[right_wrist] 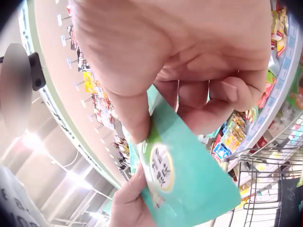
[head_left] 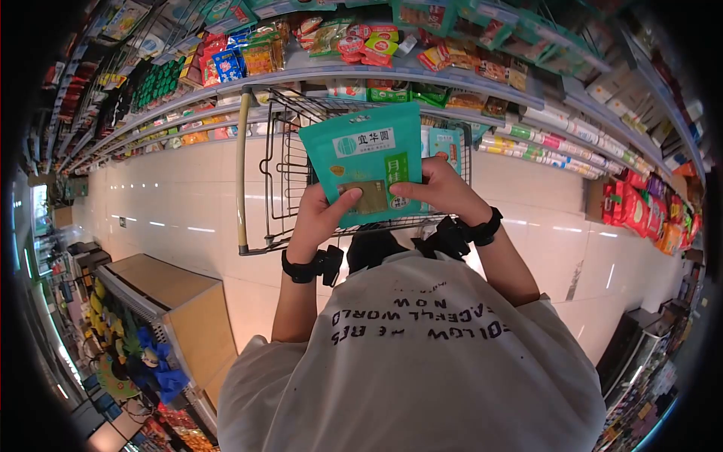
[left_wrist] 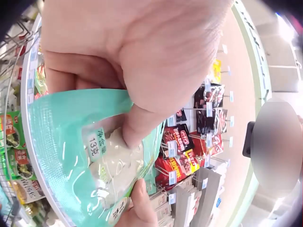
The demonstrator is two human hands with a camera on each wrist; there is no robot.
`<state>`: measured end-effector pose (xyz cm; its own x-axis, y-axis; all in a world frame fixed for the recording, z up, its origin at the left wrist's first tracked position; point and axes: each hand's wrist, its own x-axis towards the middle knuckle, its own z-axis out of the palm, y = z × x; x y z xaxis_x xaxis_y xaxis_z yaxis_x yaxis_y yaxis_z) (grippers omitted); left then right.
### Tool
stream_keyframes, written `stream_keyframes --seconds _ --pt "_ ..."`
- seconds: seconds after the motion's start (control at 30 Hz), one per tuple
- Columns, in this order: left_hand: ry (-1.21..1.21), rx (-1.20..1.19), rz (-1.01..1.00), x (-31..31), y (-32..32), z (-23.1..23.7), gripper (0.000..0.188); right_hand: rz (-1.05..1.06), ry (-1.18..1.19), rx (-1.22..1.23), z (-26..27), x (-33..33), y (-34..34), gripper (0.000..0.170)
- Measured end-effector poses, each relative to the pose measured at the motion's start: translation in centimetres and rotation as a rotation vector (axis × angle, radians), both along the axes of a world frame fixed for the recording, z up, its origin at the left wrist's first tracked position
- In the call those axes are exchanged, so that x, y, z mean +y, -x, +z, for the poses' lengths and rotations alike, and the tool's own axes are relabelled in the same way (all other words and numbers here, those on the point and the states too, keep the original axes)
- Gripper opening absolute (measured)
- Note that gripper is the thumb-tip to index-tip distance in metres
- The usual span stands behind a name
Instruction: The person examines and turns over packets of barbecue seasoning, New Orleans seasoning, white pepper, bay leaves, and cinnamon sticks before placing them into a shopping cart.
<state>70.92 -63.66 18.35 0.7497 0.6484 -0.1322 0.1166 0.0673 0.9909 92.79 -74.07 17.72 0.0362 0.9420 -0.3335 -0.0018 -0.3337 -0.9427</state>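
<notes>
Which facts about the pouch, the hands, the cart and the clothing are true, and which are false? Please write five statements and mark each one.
1. The left hand and the right hand both hold the teal pouch. True.
2. The teal pouch lies on the floor. False: it is held up in the two hands.
3. A wire cart stands in front of the person. True.
4. Both wrists are bare. False: a black band is worn on each.
5. The light shirt has no lettering. False: dark lettering shows on the light shirt.
</notes>
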Motion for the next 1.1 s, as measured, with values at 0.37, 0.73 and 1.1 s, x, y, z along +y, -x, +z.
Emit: stream_keyframes --seconds 0.37,0.73,1.1 --pt "-0.067 0.135 -0.006 -16.3 -2.0 7.1 0.020 -0.041 -0.357 0.095 2.2 -16.6 -1.0 0.026" --pt "0.195 0.126 0.017 -20.9 -4.2 9.3 0.028 -0.260 -0.276 0.578 2.8 -22.4 -0.5 0.025" --pt "-0.248 0.171 -0.202 -14.9 -2.5 8.4 0.028 -0.227 -0.297 0.277 1.7 -17.4 0.3 0.024"
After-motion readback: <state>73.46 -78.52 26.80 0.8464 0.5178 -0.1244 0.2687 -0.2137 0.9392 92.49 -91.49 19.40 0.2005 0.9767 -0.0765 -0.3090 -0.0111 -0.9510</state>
